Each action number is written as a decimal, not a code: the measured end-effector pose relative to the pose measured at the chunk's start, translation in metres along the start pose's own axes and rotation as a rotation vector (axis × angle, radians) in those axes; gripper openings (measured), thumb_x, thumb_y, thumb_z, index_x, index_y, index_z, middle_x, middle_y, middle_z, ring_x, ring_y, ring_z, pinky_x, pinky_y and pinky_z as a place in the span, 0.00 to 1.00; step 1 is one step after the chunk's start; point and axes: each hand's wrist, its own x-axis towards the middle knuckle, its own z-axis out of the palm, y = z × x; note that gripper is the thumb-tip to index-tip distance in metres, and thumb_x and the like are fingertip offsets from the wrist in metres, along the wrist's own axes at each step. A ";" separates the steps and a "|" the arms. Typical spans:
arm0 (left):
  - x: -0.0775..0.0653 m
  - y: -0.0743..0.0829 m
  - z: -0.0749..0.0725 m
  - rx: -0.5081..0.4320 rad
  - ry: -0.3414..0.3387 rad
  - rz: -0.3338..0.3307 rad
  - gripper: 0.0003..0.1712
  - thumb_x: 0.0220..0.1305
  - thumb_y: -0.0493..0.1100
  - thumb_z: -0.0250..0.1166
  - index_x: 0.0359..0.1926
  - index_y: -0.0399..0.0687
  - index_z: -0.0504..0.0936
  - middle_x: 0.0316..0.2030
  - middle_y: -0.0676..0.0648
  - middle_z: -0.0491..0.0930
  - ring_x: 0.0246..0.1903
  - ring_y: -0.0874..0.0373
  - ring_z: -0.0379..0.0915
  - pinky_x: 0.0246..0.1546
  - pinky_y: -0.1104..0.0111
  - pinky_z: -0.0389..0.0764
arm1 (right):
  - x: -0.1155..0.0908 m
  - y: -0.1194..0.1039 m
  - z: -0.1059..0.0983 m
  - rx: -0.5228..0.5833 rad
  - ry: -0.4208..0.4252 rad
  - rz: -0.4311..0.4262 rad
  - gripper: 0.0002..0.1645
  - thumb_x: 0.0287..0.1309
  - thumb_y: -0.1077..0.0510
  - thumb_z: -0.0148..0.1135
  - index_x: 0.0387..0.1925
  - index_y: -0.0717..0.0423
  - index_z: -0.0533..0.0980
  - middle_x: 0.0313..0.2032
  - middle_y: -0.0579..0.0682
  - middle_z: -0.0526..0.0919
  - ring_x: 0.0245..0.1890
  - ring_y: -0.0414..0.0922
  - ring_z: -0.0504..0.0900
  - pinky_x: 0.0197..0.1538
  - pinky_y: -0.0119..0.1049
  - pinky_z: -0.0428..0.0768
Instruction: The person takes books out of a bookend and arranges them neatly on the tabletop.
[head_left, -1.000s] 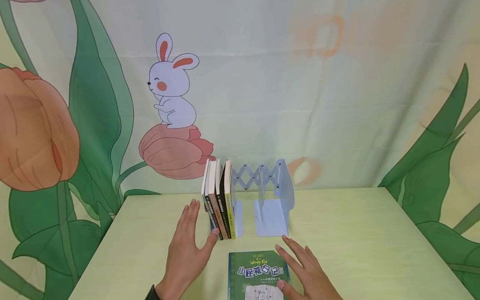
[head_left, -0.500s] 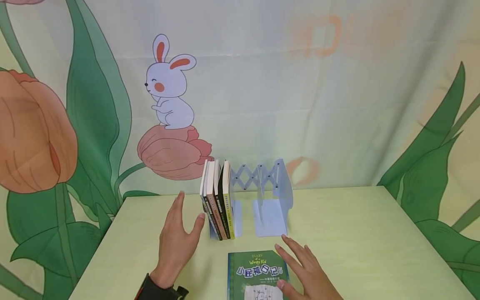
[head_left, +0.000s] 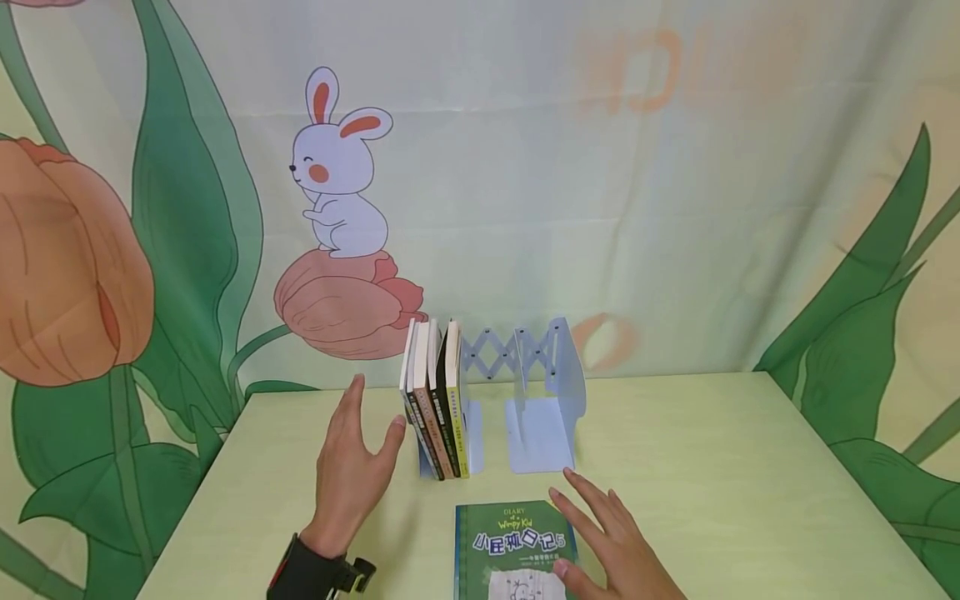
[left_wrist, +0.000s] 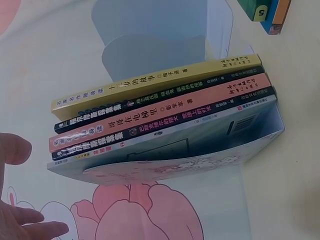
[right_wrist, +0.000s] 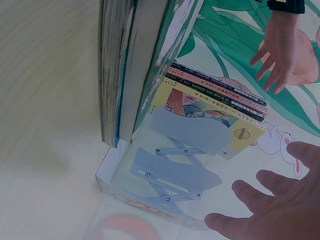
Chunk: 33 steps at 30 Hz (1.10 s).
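My left hand (head_left: 351,475) hovers just left of a row of upright books (head_left: 437,400), fingers extended, thumb apart, holding nothing. In the left wrist view, its fingers (left_wrist: 42,225) show at the lower left, apart from the yellow, dark and pink spines. These books stand in the left section of a pale blue expandable bookend rack (head_left: 546,437), leaning slightly. My right hand (head_left: 618,542), fingers spread and relaxed, is over the right side of a green comic-style book (head_left: 517,537) lying flat near me. The right wrist view shows that book on top of a stack (right_wrist: 120,75); the right hand grips nothing.
Crisscross metal links (head_left: 491,354) join the rack's upright panels, with a gap between the books and the right-hand panels. The pale table (head_left: 712,483) ends at a printed curtain (head_left: 510,208) close behind the rack.
My left hand has drawn left, away from the row of books, and slightly farther forward; more of its wrist strap shows. My right hand and the books have stayed put.
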 end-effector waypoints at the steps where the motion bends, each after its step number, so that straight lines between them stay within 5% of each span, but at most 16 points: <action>1: 0.001 0.000 0.001 0.000 0.003 -0.001 0.45 0.67 0.54 0.61 0.78 0.50 0.50 0.75 0.38 0.55 0.74 0.40 0.53 0.65 0.39 0.62 | 0.000 0.000 0.000 -0.002 0.001 0.000 0.45 0.54 0.48 0.68 0.73 0.38 0.61 0.74 0.46 0.60 0.68 0.48 0.67 0.61 0.64 0.65; 11: 0.010 -0.001 0.011 -0.024 0.041 0.001 0.39 0.67 0.52 0.62 0.73 0.45 0.60 0.68 0.36 0.66 0.68 0.39 0.61 0.62 0.39 0.66 | 0.000 0.000 0.000 0.009 -0.012 0.014 0.46 0.55 0.48 0.68 0.73 0.38 0.60 0.74 0.45 0.59 0.68 0.48 0.67 0.63 0.62 0.64; 21: 0.011 -0.001 0.021 -0.009 0.076 0.035 0.30 0.67 0.49 0.62 0.66 0.42 0.70 0.51 0.40 0.77 0.52 0.45 0.71 0.46 0.50 0.75 | 0.001 -0.001 0.000 0.009 -0.018 0.020 0.46 0.55 0.48 0.68 0.73 0.37 0.60 0.74 0.45 0.60 0.68 0.50 0.69 0.61 0.64 0.65; 33: 0.015 -0.004 0.028 0.028 0.061 0.039 0.24 0.68 0.47 0.60 0.61 0.41 0.75 0.42 0.41 0.80 0.43 0.48 0.76 0.38 0.56 0.76 | -0.002 0.002 0.003 0.001 -0.013 0.011 0.44 0.57 0.49 0.67 0.73 0.39 0.60 0.74 0.45 0.60 0.68 0.47 0.67 0.67 0.51 0.59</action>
